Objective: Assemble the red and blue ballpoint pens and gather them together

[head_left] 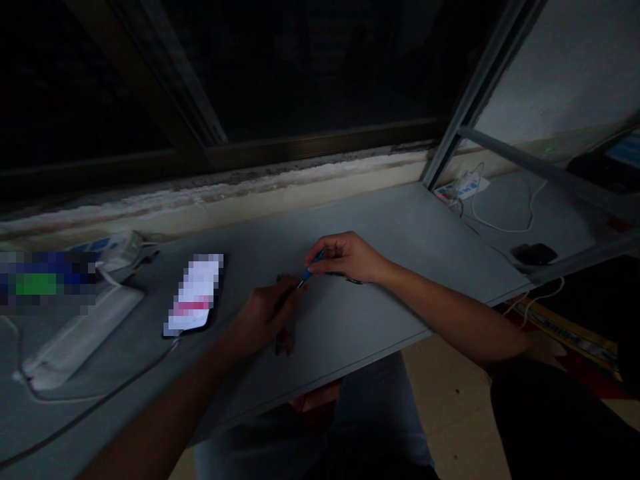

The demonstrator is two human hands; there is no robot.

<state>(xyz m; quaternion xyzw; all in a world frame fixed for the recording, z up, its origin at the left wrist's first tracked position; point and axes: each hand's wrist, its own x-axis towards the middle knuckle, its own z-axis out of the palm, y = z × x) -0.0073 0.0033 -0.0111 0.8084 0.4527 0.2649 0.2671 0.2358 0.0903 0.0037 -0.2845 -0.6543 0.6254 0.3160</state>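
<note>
My left hand rests on the grey table, fingers curled round a dark tool with red handles that sticks out toward me. My right hand is just right of it, its fingertips pinched on a small blue item, maybe a wire or pen tip. The two hands nearly meet at that blue item. The scene is dim, so fine detail is hard to read.
A lit phone lies left of my hands with a cable running toward me. A white power strip sits far left. At the right are another power strip, white cables and a dark object. A dark window runs behind.
</note>
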